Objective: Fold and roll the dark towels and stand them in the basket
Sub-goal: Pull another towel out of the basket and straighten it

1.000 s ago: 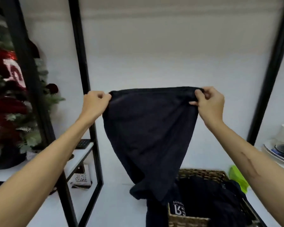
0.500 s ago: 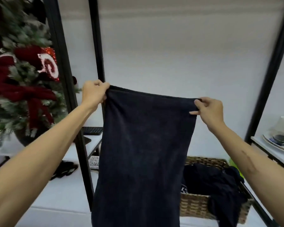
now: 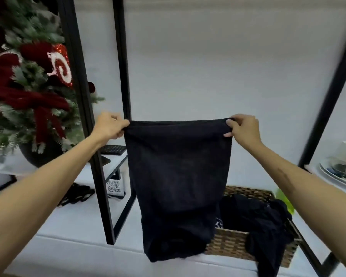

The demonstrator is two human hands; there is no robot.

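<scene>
Two bare hands hold one dark navy towel (image 3: 178,176) up by its top corners in the head view: the left hand (image 3: 110,126) has its fingers curled tight around the left corner, and the right hand (image 3: 243,127) pinches the right corner between thumb and fingers. The top edge runs taut and level between them, and the cloth hangs down with its lower end bunched on the white tabletop (image 3: 68,226). Just behind and to the right stands a woven wicker basket (image 3: 232,244) with more dark towels (image 3: 258,216) heaped in it, one spilling over its front rim. A black metal frame (image 3: 84,116) stands on the left.
</scene>
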